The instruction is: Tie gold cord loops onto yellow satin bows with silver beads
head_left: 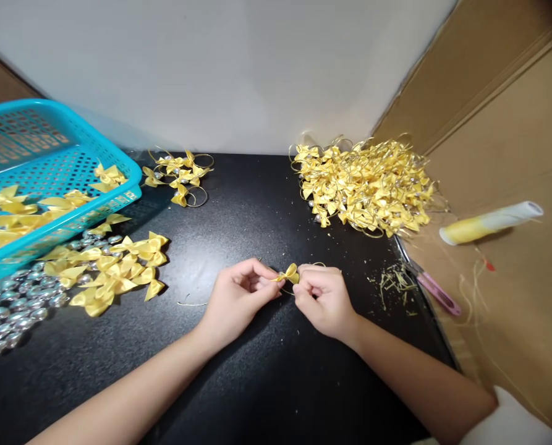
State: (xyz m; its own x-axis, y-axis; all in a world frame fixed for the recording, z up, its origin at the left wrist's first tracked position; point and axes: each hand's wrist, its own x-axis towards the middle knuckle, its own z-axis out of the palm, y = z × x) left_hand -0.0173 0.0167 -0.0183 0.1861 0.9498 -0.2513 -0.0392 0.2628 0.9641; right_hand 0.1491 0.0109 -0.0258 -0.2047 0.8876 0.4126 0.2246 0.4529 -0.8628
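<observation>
While both bare forearms reached in over the black tabletop (266,383), the left hand (238,296) and right hand (324,300) met at its middle, fingertips of each pinched together on one small yellow satin ribbon bow (289,274) with thin gold wire; seemingly mid-fastening, next needing a firm twist. Beyond lay loose plain bows (113,272), silver beads (11,309), a turquoise plastic basket (48,161) and the finished heap (366,185)
</observation>
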